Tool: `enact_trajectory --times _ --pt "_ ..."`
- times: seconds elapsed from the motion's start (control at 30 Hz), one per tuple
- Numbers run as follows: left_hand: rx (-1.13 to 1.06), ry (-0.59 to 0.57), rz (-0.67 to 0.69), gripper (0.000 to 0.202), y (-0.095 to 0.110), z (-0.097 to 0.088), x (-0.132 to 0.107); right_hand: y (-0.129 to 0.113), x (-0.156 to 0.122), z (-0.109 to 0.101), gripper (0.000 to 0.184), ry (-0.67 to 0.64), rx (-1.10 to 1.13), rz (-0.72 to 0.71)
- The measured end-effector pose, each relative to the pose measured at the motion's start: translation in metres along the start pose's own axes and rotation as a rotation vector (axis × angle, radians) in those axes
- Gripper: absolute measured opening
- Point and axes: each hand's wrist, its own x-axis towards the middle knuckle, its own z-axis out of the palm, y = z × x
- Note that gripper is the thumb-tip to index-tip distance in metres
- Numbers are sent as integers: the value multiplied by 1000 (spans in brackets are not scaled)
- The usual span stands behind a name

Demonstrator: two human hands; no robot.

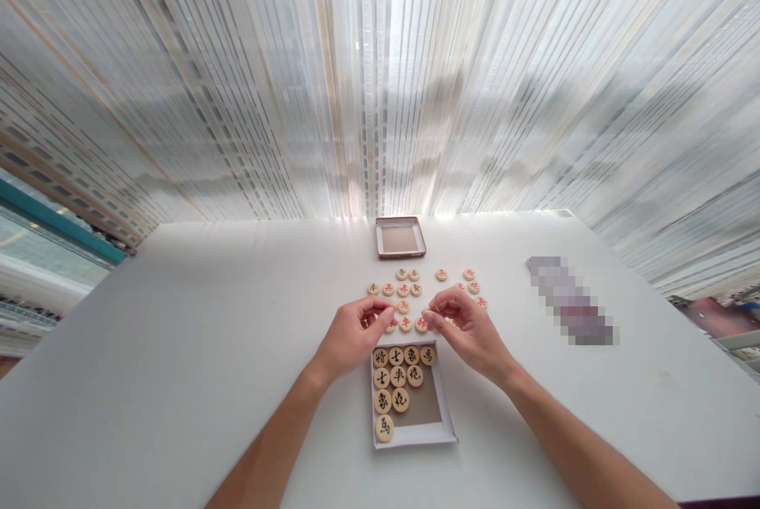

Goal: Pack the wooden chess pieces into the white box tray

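Observation:
Both hands hover over loose round xiangqi pieces point(405, 324) lettered in red or black. My left hand point(358, 331) is curled, thumb and fingertips drawn together beside the red pieces; anything between them is hidden. Facing it, my right hand point(466, 328) pinches what looks like a wooden xiangqi piece point(434, 309), seen edge-on. Just below the hands lies an open shallow box tray point(416, 435). Black-lettered pieces point(397, 376) sit face up in it, a full row along the far side and a column down the left. The brown bottom shows at its right.
A second shallow box part point(399, 240), probably the lid, lies at the table's far side beyond the loose pieces. To the right is a blurred-out long object point(573, 303). The white table point(207, 351) meets a striped translucent curtain point(368, 97) at the back.

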Motion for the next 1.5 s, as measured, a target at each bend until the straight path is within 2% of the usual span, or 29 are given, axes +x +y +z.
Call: enact_trajectory --times 0.23,0.43,0.6,0.73,1.0,1.23,1.5 --pt "293 -259 59 22 6 -13 -8 2 0 -2 17 -3 30 34" --pt "363 -318 -77 29 -4 -30 -6 0 1 -3 19 14 38 40" --pt "337 -429 -177 34 -3 -35 -4 0 1 -4 18 7 59 37" --pt "345 -433 -179 32 -2 -34 -5 0 1 -4 17 -31 38 74" --pt "364 -423 -161 29 -5 -35 -6 -9 -1 -5 14 -191 11 97" --pt "367 -426 -158 30 -6 -35 -6 -23 -2 -13 5 -342 -114 95" --pt "368 -419 -158 33 -8 -35 -6 -28 -2 -18 11 -384 -112 112"
